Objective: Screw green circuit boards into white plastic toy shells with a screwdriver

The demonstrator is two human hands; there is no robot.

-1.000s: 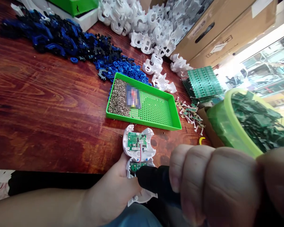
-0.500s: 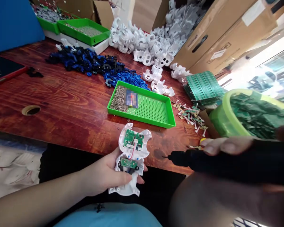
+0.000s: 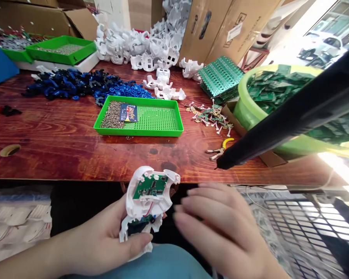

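My left hand (image 3: 110, 232) is closed around a white plastic casing (image 3: 130, 201) in two parts, held over my lap in front of the table edge. A green circuit board (image 3: 152, 186) sits in the upper part, and a red wire runs down to a second board (image 3: 139, 221) in the lower part. Just right of the casing is my right hand (image 3: 221, 224), somewhat blurred, its fingers stretched out and holding nothing. Above that hand a black electric screwdriver (image 3: 267, 128) hangs slantwise, its tip pointing down left; its upper end is out of view.
A green tray (image 3: 159, 133) holds screws and a card. Behind it lie blue and black parts (image 3: 75, 83) and white casings (image 3: 136, 44). To the right are wired boards (image 3: 211, 116), yellow-handled pliers (image 3: 221, 149), stacked green panels (image 3: 219, 77) and a yellow-green tub (image 3: 250, 110) of boards.
My right hand has let go of the screwdriver and moved left towards the casing. The casing's upper part is now tilted up over the lower one. The view has turned right.
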